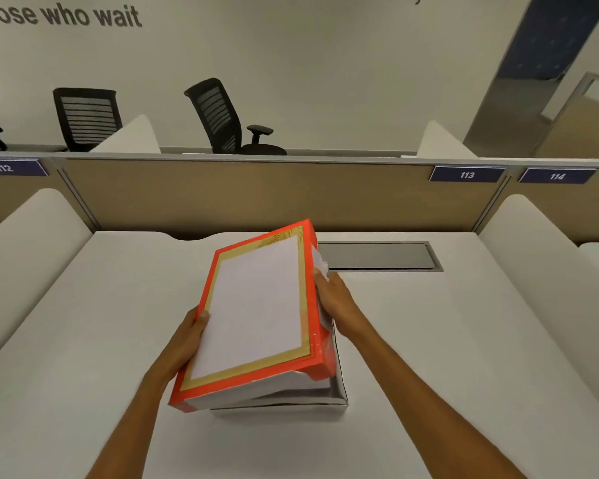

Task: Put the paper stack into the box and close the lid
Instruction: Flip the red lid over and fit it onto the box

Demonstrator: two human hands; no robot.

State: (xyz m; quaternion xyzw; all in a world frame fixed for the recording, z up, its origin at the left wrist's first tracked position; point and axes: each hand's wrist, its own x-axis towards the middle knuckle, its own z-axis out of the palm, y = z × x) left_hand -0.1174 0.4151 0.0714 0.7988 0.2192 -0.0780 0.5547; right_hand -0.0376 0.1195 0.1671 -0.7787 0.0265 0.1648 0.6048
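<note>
I hold a flat orange lid [256, 305] with a gold frame and a white middle. It is tilted, left side raised, over the open white box [341, 392] on the desk. My left hand [187, 337] grips the lid's left edge, thumb on top. My right hand [332, 299] grips its right edge. The lid's near right corner dips into the box. A slanted white-grey layer [284, 383] shows under the lid inside the box. I cannot tell whether it is the paper stack or the lid's underside.
The box stands on a white desk [429, 340] with a grey cable hatch [377, 255] behind my right hand. White side dividers flank the desk and a tan partition [239, 191] closes the back. Black office chairs stand beyond it.
</note>
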